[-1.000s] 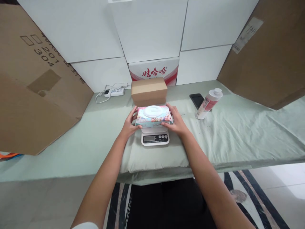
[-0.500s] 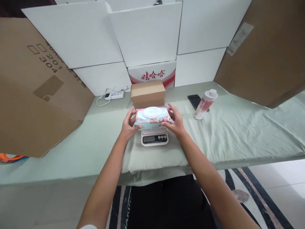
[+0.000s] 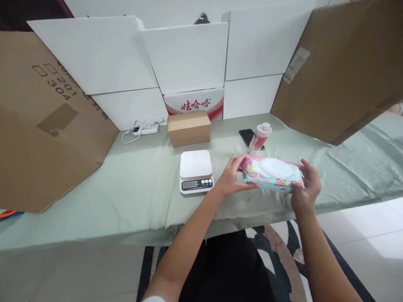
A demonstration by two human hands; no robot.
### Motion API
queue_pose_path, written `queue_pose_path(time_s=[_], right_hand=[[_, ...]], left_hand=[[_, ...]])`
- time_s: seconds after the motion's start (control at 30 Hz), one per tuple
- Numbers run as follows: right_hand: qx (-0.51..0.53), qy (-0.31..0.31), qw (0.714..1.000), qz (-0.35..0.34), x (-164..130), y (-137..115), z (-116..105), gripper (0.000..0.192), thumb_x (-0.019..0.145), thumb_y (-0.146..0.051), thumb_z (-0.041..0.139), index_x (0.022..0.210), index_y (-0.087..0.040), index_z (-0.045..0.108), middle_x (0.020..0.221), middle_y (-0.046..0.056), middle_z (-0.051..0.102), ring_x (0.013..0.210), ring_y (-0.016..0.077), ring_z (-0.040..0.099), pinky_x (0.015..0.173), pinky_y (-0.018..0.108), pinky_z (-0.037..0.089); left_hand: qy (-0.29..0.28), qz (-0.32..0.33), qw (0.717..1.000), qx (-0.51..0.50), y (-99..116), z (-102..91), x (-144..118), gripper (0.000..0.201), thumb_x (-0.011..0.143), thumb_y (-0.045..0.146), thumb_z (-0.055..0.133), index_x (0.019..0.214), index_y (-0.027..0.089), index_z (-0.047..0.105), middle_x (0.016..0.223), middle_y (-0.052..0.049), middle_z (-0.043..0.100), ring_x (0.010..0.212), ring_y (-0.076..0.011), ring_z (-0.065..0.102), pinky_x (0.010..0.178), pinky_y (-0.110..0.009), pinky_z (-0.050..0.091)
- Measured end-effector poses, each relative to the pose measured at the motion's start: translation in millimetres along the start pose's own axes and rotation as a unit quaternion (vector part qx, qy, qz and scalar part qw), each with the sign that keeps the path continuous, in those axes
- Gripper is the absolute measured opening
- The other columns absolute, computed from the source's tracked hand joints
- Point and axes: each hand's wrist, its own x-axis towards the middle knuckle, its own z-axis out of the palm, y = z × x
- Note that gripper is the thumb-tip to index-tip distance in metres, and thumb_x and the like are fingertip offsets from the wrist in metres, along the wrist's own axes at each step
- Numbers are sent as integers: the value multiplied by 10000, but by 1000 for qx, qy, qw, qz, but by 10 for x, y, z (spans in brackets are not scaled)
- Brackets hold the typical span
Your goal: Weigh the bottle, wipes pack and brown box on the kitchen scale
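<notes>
A pack of wet wipes (image 3: 272,173), pink and light blue with a white oval lid, is held level between both my hands at the right of the table. My left hand (image 3: 233,176) grips its left end, thumb along the front side. Around the right end closes my right hand (image 3: 307,184). To the left of my hands stands a white kitchen scale (image 3: 196,164) with a bare platform and a small display facing me. A white bottle with a pink label (image 3: 258,138) stands just behind the pack, which hides its base.
Behind the scale sits a small brown cardboard box (image 3: 189,130). A black phone (image 3: 246,135) lies by the bottle. A white power strip (image 3: 146,129) with a cable is at back left. Large cardboard sheets (image 3: 47,126) and white panels (image 3: 185,56) enclose the green-covered table (image 3: 126,188).
Both hands have carried the pack of wet wipes off the scale to the right, so the scale's platform is now uncovered. The head view has shifted slightly.
</notes>
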Motion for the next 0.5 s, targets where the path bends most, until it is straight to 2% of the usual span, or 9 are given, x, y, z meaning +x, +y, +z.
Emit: queue_pose_path(time_s=[0.07, 0.17, 0.23, 0.3, 0.37, 0.4, 0.47, 0.5], right_hand=[[-33, -9, 999, 16, 101, 165, -191, 961, 719, -802, 826, 1472, -230, 649, 1196, 155, 746, 1085, 360, 768, 821, 482, 643], [-67, -52, 995, 47, 225, 371, -320, 909, 742, -699, 858, 1500, -262, 613, 1230, 138, 740, 1078, 331, 759, 859, 492, 648], [-93, -89, 990, 61, 268, 446, -360, 837, 785, -647, 842, 1503, -283, 612, 1273, 138, 738, 1099, 320, 747, 909, 493, 638], [-140, -126, 981, 54, 280, 431, -403, 757, 862, -637, 766, 1514, -285, 611, 1321, 146, 738, 1082, 312, 735, 920, 502, 623], [-198, -148, 969, 23, 262, 298, -440, 694, 945, -645, 644, 1534, -281, 599, 1379, 154, 731, 1075, 326, 712, 894, 535, 609], [-226, -146, 963, -2, 244, 187, -440, 662, 978, -638, 589, 1534, -278, 604, 1403, 156, 725, 1105, 345, 694, 900, 562, 598], [-253, -117, 958, -71, 190, -101, -359, 595, 1011, -603, 544, 1493, -270, 648, 1394, 156, 732, 1202, 385, 653, 972, 622, 564], [-249, -100, 957, -107, 158, -261, -260, 552, 1012, -573, 563, 1456, -267, 680, 1360, 156, 746, 1250, 396, 638, 1034, 642, 538]], left_hand=[[-36, -37, 999, 2, -155, 198, 126, 1229, 639, 697, 958, 1663, 292, 412, 1543, -167, 455, 1474, -390, 517, 1244, -568, 489], [-61, -77, 995, 21, -305, 354, 227, 1241, 633, 658, 977, 1669, 272, 412, 1576, -172, 434, 1522, -402, 479, 1312, -578, 401], [-69, -84, 993, 35, -311, 376, 223, 1210, 672, 619, 969, 1679, 248, 408, 1637, -194, 410, 1576, -413, 427, 1341, -568, 357], [-70, -77, 993, 51, -246, 308, 158, 1156, 735, 593, 936, 1695, 253, 388, 1734, -195, 345, 1646, -412, 331, 1360, -564, 320], [-52, -63, 995, 65, -141, 105, 48, 1083, 791, 588, 896, 1697, 282, 389, 1803, -164, 278, 1688, -398, 256, 1369, -574, 291], [-24, -56, 996, 66, -89, -61, -14, 1034, 816, 592, 875, 1689, 297, 405, 1817, -147, 268, 1693, -389, 252, 1369, -581, 287], [62, -43, 995, 62, -17, -521, -128, 937, 858, 595, 840, 1660, 304, 452, 1806, -137, 315, 1687, -372, 281, 1366, -582, 286], [131, -34, 989, 57, -6, -803, -172, 873, 886, 591, 816, 1639, 304, 482, 1789, -133, 358, 1682, -360, 299, 1368, -575, 282]])
